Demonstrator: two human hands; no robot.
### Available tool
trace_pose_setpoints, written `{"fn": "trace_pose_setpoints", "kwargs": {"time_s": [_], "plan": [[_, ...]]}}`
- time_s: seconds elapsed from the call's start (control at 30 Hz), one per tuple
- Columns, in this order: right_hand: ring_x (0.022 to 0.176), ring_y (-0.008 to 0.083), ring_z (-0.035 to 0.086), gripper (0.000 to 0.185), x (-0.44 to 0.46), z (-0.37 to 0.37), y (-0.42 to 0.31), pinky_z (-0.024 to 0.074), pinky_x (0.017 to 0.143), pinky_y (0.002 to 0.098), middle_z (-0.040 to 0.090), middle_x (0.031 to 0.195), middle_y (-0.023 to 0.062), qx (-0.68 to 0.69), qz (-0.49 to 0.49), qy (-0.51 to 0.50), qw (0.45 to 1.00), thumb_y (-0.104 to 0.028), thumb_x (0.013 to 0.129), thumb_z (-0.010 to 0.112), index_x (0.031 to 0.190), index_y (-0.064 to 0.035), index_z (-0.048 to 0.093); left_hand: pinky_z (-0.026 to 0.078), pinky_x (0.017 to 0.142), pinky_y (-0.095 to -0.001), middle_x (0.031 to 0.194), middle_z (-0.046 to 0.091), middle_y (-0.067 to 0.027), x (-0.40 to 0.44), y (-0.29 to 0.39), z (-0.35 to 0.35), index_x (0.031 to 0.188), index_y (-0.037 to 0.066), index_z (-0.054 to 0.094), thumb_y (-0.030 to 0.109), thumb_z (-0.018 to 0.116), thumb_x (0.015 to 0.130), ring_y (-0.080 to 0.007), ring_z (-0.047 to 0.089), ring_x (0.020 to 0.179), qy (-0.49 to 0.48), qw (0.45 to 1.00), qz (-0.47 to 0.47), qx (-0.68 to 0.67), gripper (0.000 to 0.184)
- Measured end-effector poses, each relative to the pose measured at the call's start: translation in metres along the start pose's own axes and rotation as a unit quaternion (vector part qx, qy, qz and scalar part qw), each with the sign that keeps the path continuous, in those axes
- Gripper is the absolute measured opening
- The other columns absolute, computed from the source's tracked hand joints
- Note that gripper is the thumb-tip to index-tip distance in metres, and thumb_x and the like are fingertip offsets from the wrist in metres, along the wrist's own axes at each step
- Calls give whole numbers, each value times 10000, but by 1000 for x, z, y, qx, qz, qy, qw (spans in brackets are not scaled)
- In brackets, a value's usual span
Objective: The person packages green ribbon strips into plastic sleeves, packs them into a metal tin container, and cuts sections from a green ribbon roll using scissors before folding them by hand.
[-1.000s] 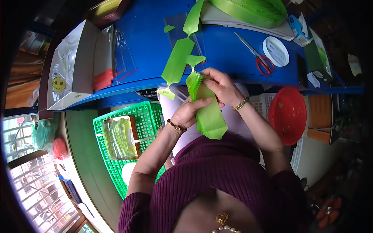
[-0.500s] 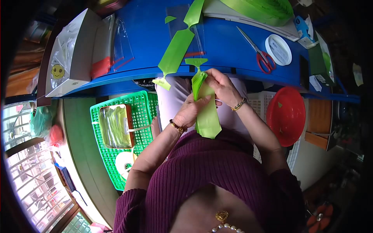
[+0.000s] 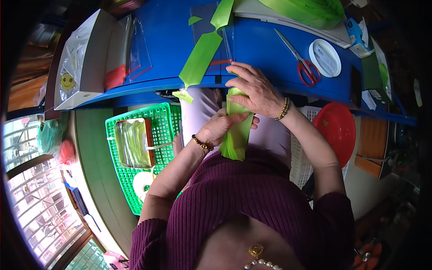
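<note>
In my left hand is a stack of flat green plastic strips, gripped between the thumb and the fingers behind. Its lower ends fan out slightly above my lap. My right hand closes over the upper end of the same stack, thumb on the front face and fingers curled at the top; it hides that end. Left of the hands, a long green plastic band with narrow necks lies across the table and hangs over its front edge, a pale printed end at the bottom.
On the blue table are red-handled scissors, a round white lid, a big green roll and a white box. Below stand a green basket at left and a red basin at right.
My right hand has shifted up and its fingers now lie over the top of the stack. The printed end that stuck up there is covered. The lower ends have swung left.
</note>
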State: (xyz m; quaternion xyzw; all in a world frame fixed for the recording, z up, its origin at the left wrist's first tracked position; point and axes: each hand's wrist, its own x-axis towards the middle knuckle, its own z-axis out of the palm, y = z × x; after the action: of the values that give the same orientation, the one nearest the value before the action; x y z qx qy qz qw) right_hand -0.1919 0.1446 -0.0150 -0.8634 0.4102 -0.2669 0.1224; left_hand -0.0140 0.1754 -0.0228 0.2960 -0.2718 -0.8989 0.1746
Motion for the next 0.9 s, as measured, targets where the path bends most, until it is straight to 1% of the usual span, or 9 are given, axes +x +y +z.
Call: {"fn": "trace_pose_setpoints", "kwargs": {"time_s": [0.07,0.2,0.3,0.4,0.47,0.6,0.67,0.77,0.9], "plan": [[1224,315,408,291,2,-4,0,355,996,411,482,1243,137,34,-21,-2,999,-314,825,616,964,-59,590,500,833,-367,1064,610,-145,-4,0,0,1217,3,455,219,592,876,-224,607,969,-24,1000,1,14,426],[1204,313,426,277,0,-2,2,360,989,413,502,1217,133,46,-26,-2,999,-319,825,616,914,-57,599,493,844,-358,1070,607,-147,-8,-1,2,1219,8,459,202,615,863,-214,602,967,-40,999,-8,-1,434],[1181,307,448,300,-1,-1,0,364,974,415,514,1202,130,65,-25,9,998,-347,795,648,864,-58,608,492,835,-346,1052,609,-131,-5,-12,-3,1188,13,488,197,616,864,-198,601,933,-42,998,24,39,394],[1157,301,468,280,0,-3,-8,359,963,417,537,1171,127,51,6,30,998,-323,749,682,801,-58,608,504,785,-325,1013,612,-108,1,-20,-9,1144,11,521,178,590,877,-179,602,882,-20,995,49,79,322],[1147,295,479,235,3,-2,-15,350,960,413,559,1146,123,4,53,59,997,-277,711,682,749,-58,608,513,731,-307,968,617,-88,3,-17,-4,1097,3,548,155,552,890,-161,600,854,66,992,12,110,257],[1156,294,475,186,5,1,-15,344,967,419,565,1146,121,-2,51,77,996,-236,706,659,740,-59,614,516,706,-291,943,624,-79,1,-13,7,1082,-6,557,146,527,895,-152,600,849,93,989,25,112,242],[1174,296,464,186,5,0,-14,335,977,429,558,1163,120,-4,36,72,997,-247,724,645,762,-65,632,515,721,-289,935,628,-74,-1,-13,4,1079,-10,560,165,530,907,-147,600,844,72,981,47,175,248],[1205,299,438,180,5,2,-12,322,992,436,550,1181,123,18,-6,72,997,-246,752,616,788,-72,647,518,739,-296,956,632,-81,-2,-15,1,1088,-12,558,181,517,925,-151,607,855,35,981,62,180,256],[1229,301,414,197,5,3,-8,312,1005,433,539,1204,125,37,-35,42,998,-260,778,595,813,-76,658,520,756,-306,979,634,-99,-3,-11,2,1098,-12,552,190,499,940,-161,614,876,26,991,40,125,262]]}}
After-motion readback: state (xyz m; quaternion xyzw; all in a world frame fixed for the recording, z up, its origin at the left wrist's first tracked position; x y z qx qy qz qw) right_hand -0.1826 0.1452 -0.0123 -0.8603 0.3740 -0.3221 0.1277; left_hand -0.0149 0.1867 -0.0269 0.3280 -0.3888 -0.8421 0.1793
